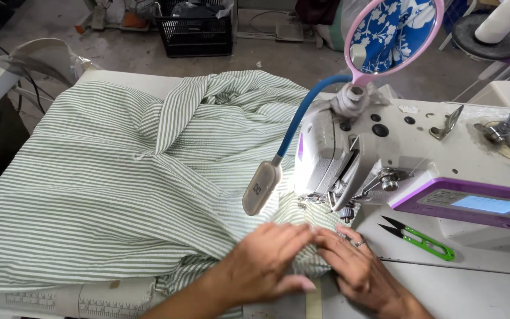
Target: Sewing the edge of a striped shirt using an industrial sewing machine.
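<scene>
My left hand (267, 263) and right hand (358, 269) lay flat and open, fingertips meeting, pressing a fold of the green-striped fabric (113, 177) against the table just before the sewing machine's (420, 159) presser foot (346, 214). I judged I was lining up a seam; feeding it straight under the needle came next. Right of my hand lay green thread snips (423, 239); the fabric spread leftward beyond.
</scene>
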